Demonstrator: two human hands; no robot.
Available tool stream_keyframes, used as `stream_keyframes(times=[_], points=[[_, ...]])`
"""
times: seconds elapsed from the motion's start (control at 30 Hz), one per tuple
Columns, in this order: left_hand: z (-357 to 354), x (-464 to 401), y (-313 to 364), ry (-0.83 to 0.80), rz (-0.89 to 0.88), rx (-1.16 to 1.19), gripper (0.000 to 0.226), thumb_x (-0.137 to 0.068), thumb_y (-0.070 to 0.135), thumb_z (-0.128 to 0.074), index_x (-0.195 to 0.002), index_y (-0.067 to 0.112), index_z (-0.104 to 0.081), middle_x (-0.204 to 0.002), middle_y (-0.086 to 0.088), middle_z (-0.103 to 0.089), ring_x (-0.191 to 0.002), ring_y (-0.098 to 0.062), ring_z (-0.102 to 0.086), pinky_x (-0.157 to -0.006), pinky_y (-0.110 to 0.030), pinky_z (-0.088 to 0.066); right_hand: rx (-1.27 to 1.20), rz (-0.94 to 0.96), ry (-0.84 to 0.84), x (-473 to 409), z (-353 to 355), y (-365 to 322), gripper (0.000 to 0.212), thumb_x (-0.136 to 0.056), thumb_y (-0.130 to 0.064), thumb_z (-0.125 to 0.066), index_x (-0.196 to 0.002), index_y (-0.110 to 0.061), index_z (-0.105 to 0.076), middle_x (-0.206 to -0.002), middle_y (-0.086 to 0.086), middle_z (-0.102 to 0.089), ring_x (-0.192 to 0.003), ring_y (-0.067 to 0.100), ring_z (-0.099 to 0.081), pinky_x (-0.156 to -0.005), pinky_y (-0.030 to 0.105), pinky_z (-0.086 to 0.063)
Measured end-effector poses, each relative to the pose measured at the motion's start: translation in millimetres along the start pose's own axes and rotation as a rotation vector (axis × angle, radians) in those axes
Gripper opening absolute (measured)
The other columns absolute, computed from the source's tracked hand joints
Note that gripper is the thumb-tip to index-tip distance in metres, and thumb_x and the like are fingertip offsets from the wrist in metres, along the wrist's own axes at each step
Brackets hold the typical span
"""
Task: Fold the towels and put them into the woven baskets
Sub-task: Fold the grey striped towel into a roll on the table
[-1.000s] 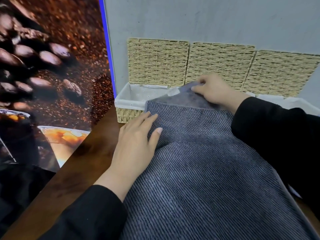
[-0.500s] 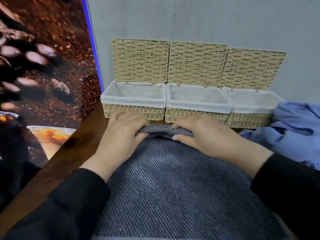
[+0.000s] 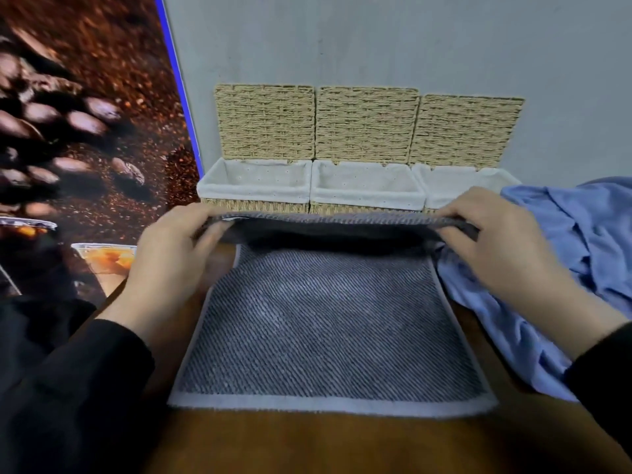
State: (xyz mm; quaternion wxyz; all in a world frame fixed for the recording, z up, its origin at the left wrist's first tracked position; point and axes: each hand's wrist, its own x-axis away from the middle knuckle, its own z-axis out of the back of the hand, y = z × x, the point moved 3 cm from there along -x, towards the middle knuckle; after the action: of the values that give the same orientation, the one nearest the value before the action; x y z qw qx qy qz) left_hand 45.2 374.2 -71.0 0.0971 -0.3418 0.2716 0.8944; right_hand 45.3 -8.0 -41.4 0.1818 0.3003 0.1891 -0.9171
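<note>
The left hand (image 3: 171, 254) is pinching the far left corner of the grey towel (image 3: 325, 323), and the right hand (image 3: 502, 241) is pinching the far right corner. Between them the far edge is being held raised, just in front of the baskets (image 3: 362, 200); the near part is lying flat on the table (image 3: 307, 446), its hem nearest the person.

Judging by this, the first fold is only beginning. All three baskets are showing bare white lining, so no towel is stored yet. A blue cloth (image 3: 574, 254), likely another towel, is lying crumpled to the right of the grey towel, touching it and crowding the right basket's front. The basket lids (image 3: 366, 121) are standing open against the wall (image 3: 376, 39); a coffee poster (image 3: 82, 131) is standing left of the baskets.
</note>
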Motion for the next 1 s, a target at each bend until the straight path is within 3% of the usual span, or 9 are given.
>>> stream_keyframes(times=[0.13,0.2,0.3,0.47,0.53,0.67,0.77,0.87,1.0], points=[[14.2,50.7,20.3,-0.153,-0.045,0.140,0.022,-0.091,0.013,-0.070,-0.108,0.025,-0.074,-0.111,0.027,-0.066,-0.108,0.008,-0.059,-0.096,-0.022,-0.046,-0.150,0.034,-0.094,65.8,-1.2,-17.2,0.029,-0.083,-0.001,-0.073,-0.107,-0.019,-0.070,-0.107,-0.011,-0.062,-0.100,-0.008,-0.053,-0.089,0.005,-0.037],[6.3,77.7,13.5,-0.349,-0.063,0.133,0.027,-0.088,0.017,-0.073,-0.106,0.037,-0.069,-0.118,0.030,-0.066,-0.115,0.004,-0.059,-0.099,-0.030,-0.050,-0.211,0.025,-0.277,99.5,-16.5,-15.0,0.048,-0.081,0.003,-0.077,-0.108,-0.035,-0.067,-0.119,-0.027,-0.060,-0.118,-0.013,-0.049,-0.103,0.011,-0.036],[-6.4,103.7,-3.5,-0.573,-0.071,0.064,0.041,-0.089,0.024,-0.074,-0.113,0.053,-0.060,-0.130,0.036,-0.058,-0.125,0.008,-0.052,-0.108,-0.028,-0.045,-0.260,0.014,-0.504,130.9,-39.6,-7.7,0.041,-0.091,-0.007,-0.071,-0.106,-0.044,-0.062,-0.131,-0.036,-0.051,-0.127,-0.011,-0.047,-0.110,0.030,-0.041],[-16.3,100.1,-16.4,-0.577,-0.069,-0.038,0.044,-0.094,0.009,-0.068,-0.131,0.033,-0.065,-0.137,0.027,-0.053,-0.134,0.007,-0.044,-0.111,-0.001,-0.017,-0.265,0.004,-0.454,133.2,-46.8,-7.8,0.030,-0.096,-0.007,-0.065,-0.117,-0.027,-0.072,-0.129,-0.034,-0.055,-0.126,-0.013,-0.049,-0.108,0.012,-0.037],[-18.0,90.5,-18.3,-0.592,-0.036,-0.062,0.042,-0.097,0.010,-0.063,-0.131,0.034,-0.066,-0.137,0.027,-0.055,-0.132,0.004,-0.048,-0.110,-0.004,-0.024,-0.247,-0.022,-0.439,126.4,-46.4,-10.5,0.030,-0.098,-0.009,-0.063,-0.118,-0.029,-0.072,-0.124,-0.033,-0.058,-0.120,-0.017,-0.049,-0.103,0.007,-0.038],[1.6,58.7,-13.3,-0.415,0.076,-0.101,0.041,-0.099,0.011,-0.054,-0.124,0.040,-0.067,-0.117,0.011,-0.072,-0.108,-0.015,-0.065,-0.092,-0.036,-0.053,-0.199,-0.139,-0.254,94.5,-31.1,-20.8,0.016,-0.099,-0.012,-0.060,-0.099,-0.025,-0.070,-0.083,-0.014,-0.064,-0.083,-0.002,-0.058,-0.065,0.013,-0.043],[29.0,52.5,7.6,-0.196,0.058,-0.019,0.044,-0.097,0.007,-0.053,-0.125,0.038,-0.068,-0.120,0.023,-0.064,-0.112,-0.001,-0.059,-0.099,-0.026,-0.047,-0.253,-0.133,-0.025,88.1,-8.3,-33.0,0.016,-0.090,-0.010,-0.061,-0.097,-0.023,-0.068,-0.087,-0.010,-0.065,-0.080,0.006,-0.058,-0.068,0.019,-0.043],[38.1,76.4,7.7,-0.241,0.058,0.122,0.050,-0.091,-0.004,-0.059,-0.120,0.034,-0.073,-0.123,0.027,-0.065,-0.105,0.014,-0.061,-0.097,-0.009,-0.045,-0.293,0.031,-0.216,112.0,-15.7,-37.7,0.030,-0.082,-0.003,-0.068,-0.097,-0.028,-0.063,-0.100,-0.014,-0.062,-0.093,0.006,-0.060,-0.080,0.021,-0.044],[24.2,111.6,-19.1,-0.484,0.116,0.165,0.049,-0.087,-0.003,-0.070,-0.110,0.040,-0.076,-0.119,0.027,-0.069,-0.112,0.008,-0.063,-0.107,-0.019,-0.043,-0.293,0.135,-0.461,142.4,-41.8,-24.5,0.034,-0.080,-0.004,-0.072,-0.095,-0.033,-0.061,-0.110,-0.023,-0.056,-0.111,0.008,-0.057,-0.096,0.023,-0.041]])
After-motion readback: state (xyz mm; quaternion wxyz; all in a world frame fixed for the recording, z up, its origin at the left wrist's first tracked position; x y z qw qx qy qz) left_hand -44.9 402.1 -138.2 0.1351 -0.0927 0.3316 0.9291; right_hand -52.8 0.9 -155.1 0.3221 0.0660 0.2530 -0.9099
